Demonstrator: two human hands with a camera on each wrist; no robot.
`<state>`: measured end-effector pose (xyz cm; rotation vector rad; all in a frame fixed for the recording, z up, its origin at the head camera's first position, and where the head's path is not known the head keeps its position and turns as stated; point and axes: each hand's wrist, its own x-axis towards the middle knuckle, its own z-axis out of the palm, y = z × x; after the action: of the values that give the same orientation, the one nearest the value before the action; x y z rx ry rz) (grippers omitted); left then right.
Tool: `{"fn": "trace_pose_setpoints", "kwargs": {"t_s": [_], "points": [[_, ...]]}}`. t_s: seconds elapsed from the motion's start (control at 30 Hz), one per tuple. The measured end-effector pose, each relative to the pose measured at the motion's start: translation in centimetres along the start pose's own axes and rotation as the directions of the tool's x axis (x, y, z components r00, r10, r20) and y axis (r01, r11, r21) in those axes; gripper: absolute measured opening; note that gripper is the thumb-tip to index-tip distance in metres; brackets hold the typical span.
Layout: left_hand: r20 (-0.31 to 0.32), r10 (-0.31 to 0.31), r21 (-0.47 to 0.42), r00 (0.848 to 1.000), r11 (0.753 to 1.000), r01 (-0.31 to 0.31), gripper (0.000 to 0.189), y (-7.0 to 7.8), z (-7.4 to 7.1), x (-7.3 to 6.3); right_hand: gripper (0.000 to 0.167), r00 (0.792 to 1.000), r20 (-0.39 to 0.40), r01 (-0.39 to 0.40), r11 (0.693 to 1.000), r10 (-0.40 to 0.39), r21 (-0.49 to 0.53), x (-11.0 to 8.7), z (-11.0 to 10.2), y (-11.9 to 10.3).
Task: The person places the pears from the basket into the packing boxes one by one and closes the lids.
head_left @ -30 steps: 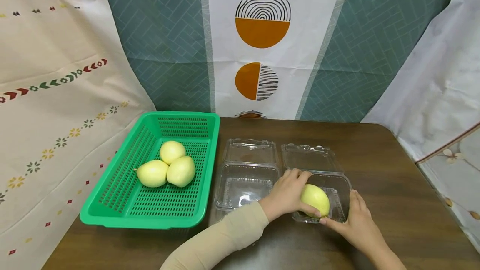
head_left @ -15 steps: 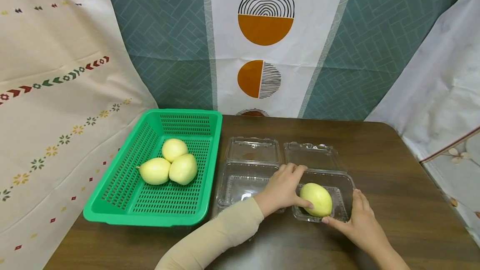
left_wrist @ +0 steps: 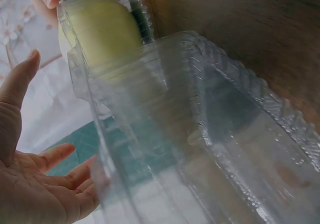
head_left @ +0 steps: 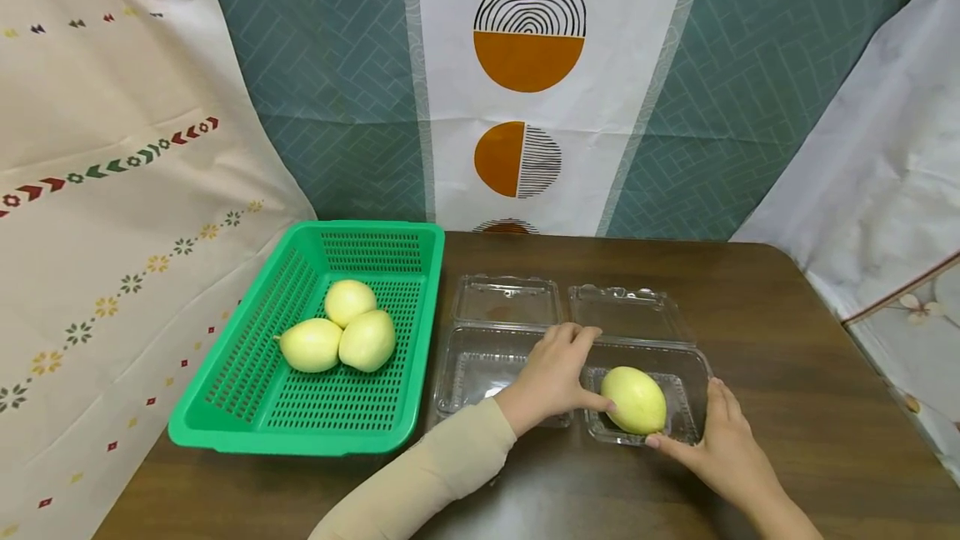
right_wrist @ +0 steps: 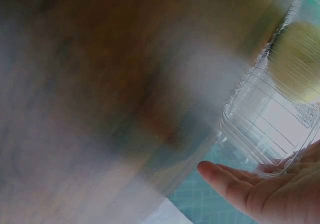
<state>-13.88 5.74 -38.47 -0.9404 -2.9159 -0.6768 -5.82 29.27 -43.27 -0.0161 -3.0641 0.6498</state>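
A pale yellow pear (head_left: 633,401) lies in the right clear plastic clamshell box (head_left: 681,407), whose lid is folded back. My left hand (head_left: 555,377) hovers between the two boxes, fingers spread, its thumb tip close to the pear's left side. In the left wrist view its palm (left_wrist: 45,189) holds nothing. My right hand (head_left: 716,444) rests at the right box's near corner, its thumb at the front rim and its straight fingers along the right wall. The fingers (right_wrist: 235,184) show beside the box wall in the right wrist view.
At left stands a green perforated basket (head_left: 420,340) with several pears, among them one pear (head_left: 311,345) with a stem. A second open clamshell box (head_left: 465,365) sits between the basket and the right box. Patterned cloths (head_left: 337,107) hang behind the wooden table (head_left: 750,298).
My left hand has let go of the pear and drawn back to the left. The pear now rests in the right box. My right hand stays at that box's corner.
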Motion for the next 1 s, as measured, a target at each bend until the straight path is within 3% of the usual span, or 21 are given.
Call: {"fn": "trace_pose_setpoints", "kwargs": {"t_s": [0.17, 0.5, 0.73, 1.0], "points": [[-0.045, -0.024, -0.031, 0.999, 0.999, 0.023, 0.093, -0.8, 0.1, -0.6, 0.123, 1.0, -0.006, 0.003, 1.0, -0.003, 0.001, 0.1, 0.0, 0.0], [-0.065, -0.071, -0.083, 0.995, 0.994, 0.065, 0.09, -1.8, -0.4, -1.3, 0.124, 1.0, -0.018, -0.004, 1.0, 0.004, 0.0, 0.1, 0.1, 0.0], [-0.119, -0.074, -0.062, 0.99, 0.996, 0.067, 0.088, -2.0, -1.0, -1.7, 0.124, 1.0, -0.021, -0.001, 1.0, 0.001, -0.001, 0.0, 0.0, -0.1], [-0.113, -0.103, -0.084, 0.988, 0.992, 0.094, 0.088, -2.3, -0.9, -1.8, 0.124, 1.0, -0.022, -0.003, 1.0, 0.003, 0.002, 0.0, -0.1, 0.0]]}}
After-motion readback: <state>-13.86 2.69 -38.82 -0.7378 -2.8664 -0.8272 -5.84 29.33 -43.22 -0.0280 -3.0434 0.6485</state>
